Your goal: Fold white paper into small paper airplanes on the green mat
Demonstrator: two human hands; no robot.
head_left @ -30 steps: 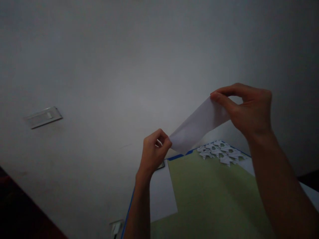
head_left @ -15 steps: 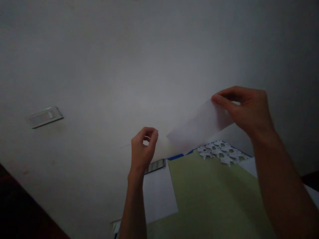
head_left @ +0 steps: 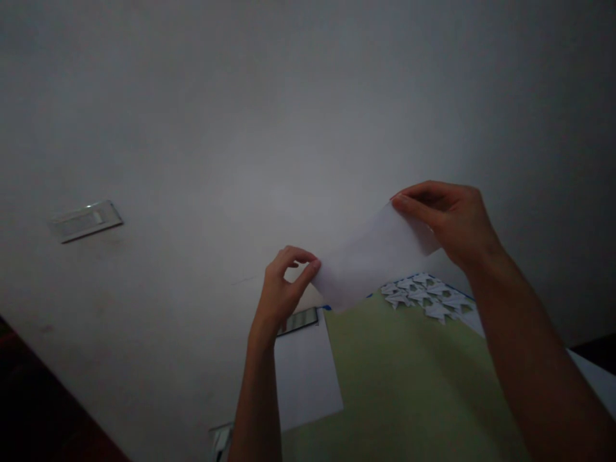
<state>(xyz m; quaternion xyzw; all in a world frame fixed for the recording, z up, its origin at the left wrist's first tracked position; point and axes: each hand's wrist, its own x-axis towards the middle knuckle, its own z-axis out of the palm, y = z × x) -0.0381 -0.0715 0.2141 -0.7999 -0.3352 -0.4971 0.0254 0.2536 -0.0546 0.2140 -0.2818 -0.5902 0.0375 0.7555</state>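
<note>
A thin white sheet of paper hangs in the air between my two hands, above the far edge of a green-topped table. My left hand pinches its left corner between thumb and forefinger. My right hand grips the upper right corner, thumb against fingers. The sheet sags a little and its right end bends downward. Under and beyond its lower right edge lie several folded white paper stars, grouped at the table's far corner.
A white sheet lies on the table's left part, with a dark, flat phone-like object at its far end. Behind the table rises a pale wall with a switch plate at left. More white paper shows at far right.
My left hand has moved right and taken hold of the paper's left corner. My right hand has come left and slightly down with the sheet.
</note>
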